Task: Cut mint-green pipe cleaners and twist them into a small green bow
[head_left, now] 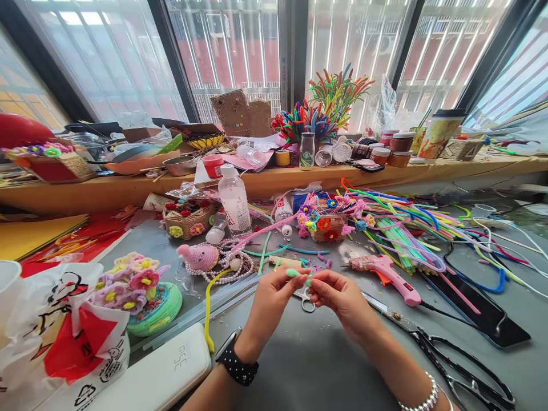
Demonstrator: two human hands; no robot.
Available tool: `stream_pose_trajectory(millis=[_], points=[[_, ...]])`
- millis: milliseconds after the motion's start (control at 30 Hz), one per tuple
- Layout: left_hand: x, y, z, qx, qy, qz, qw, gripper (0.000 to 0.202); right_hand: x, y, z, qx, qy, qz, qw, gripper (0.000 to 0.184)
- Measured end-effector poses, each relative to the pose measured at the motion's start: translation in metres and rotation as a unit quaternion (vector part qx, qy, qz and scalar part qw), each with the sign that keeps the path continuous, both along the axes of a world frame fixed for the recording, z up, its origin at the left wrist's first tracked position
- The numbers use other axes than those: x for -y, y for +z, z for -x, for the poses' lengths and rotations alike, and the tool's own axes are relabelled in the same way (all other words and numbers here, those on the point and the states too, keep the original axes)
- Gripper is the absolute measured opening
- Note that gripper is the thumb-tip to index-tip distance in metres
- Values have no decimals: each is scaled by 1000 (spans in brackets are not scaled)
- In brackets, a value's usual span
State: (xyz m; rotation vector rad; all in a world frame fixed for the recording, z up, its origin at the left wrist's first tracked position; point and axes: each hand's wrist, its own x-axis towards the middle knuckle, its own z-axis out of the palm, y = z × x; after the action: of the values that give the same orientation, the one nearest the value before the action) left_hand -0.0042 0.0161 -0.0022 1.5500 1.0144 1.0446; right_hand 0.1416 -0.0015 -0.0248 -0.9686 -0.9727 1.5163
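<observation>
My left hand (270, 299) and my right hand (340, 297) meet above the grey table (317, 359), near its front. Both pinch a short green pipe cleaner (298, 275) between their fingertips, the left at its left end, the right at its right end. A black watch sits on my left wrist, a bead bracelet on my right. Small silver scissors (305, 299) lie on the table just beneath the hands. A pink glue gun (387, 274) rests to the right of my right hand.
Large black scissors (454, 359) lie at the front right beside a black tablet (479, 311). Loose pipe cleaners (406, 220) spread at the right. Flower baskets (188, 220), a plastic bottle (234, 201), a yellow pipe cleaner (208, 311), a white power bank (158, 374) and a printed bag (64, 337) fill the left.
</observation>
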Motion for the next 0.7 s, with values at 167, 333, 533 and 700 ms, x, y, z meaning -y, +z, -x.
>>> stream_pose_trajectory(millis=[167, 333, 533, 700], points=[[-2, 2, 3, 131, 13, 88, 987, 26, 16, 11, -26, 192, -77, -57, 977, 26], [-5, 0, 5, 183, 78, 114, 973, 23, 68, 7, -99, 519, -116, -51, 845, 28], [-10, -8, 7, 225, 90, 148, 959, 21, 121, -21, -168, 684, -74, -90, 720, 28], [-10, -3, 6, 172, 54, 168, 969, 23, 120, -24, -169, 709, -27, -88, 700, 26]])
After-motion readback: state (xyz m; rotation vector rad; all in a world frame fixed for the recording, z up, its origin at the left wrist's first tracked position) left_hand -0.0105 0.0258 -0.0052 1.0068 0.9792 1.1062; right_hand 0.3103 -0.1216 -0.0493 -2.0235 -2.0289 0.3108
